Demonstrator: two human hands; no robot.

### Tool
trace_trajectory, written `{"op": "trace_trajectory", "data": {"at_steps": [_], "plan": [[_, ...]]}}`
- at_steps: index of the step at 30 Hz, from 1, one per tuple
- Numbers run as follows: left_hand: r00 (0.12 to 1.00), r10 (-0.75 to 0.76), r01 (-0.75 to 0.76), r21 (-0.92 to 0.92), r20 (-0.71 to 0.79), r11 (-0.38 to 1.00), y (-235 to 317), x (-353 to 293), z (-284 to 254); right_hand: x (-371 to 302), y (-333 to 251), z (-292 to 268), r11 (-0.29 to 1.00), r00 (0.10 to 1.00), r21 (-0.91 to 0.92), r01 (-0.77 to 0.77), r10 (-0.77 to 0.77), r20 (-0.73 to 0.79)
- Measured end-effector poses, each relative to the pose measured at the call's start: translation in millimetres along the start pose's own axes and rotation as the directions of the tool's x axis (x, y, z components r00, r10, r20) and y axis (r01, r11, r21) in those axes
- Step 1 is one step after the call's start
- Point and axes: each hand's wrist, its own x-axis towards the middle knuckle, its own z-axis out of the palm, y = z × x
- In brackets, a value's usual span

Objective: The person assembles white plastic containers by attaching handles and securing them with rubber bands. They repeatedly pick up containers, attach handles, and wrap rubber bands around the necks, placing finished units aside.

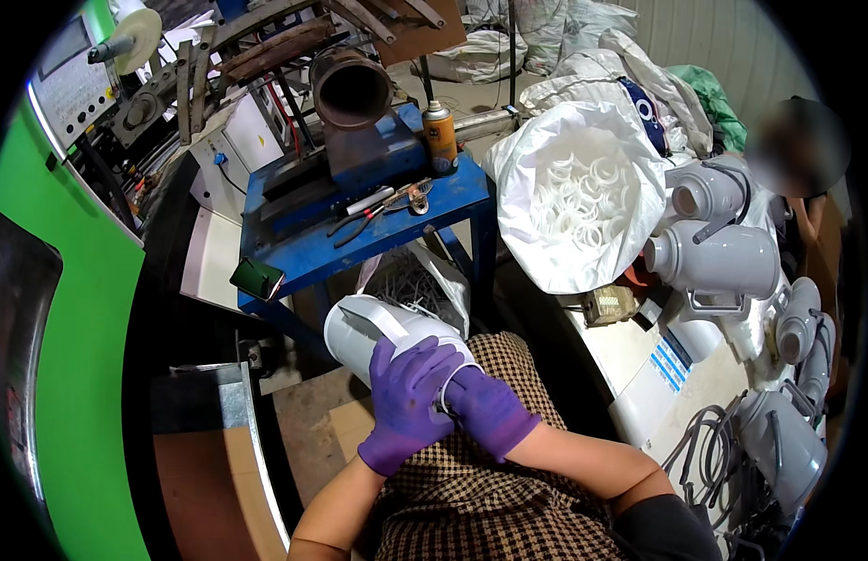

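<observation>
A pale grey-white jug (354, 348) lies tilted across my lap, its handle up and its mouth toward my body. My left hand (408, 404), in a purple glove, is closed over the jug's side near the neck. At the mouth, my right hand (492, 411), also gloved in purple, presses its curled fingers onto the rim. A thin white curved edge shows between the hands; whether it is the jug's own rim or a loose ring cannot be made out. My right fingertips are partly hidden inside the mouth.
A white sack (518, 238) of white plastic rings (597, 192) stands at the right. Several grey jugs (724, 257) lie beyond it, near another person (808, 210). The blue bench (308, 257) ahead holds pliers (359, 224) and an orange spray can (440, 140). A green machine (78, 355) stands left.
</observation>
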Motion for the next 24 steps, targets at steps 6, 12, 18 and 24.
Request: {"op": "trace_trajectory", "data": {"at_steps": [6,12,18,24], "plan": [[0.999,0.051,-0.052,0.041,0.013,0.998,-9,1,0,12,-25,-45,0.996,0.937,-0.076,-0.047,0.070,0.343],[0.987,0.039,-0.032,0.049,-0.155,0.998,-31,7,-16,15,-29,-67,0.845,0.991,0.534,0.039,-0.101,0.087],[0.975,0.038,-0.026,0.058,-0.217,0.998,-35,9,-27,8,-25,-50,0.903,0.990,0.410,0.128,-0.092,-0.106],[0.983,0.078,-0.080,-0.008,-0.168,0.997,-27,16,-25,30,-12,-19,0.980,0.999,0.194,0.038,-0.030,-0.044]]}}
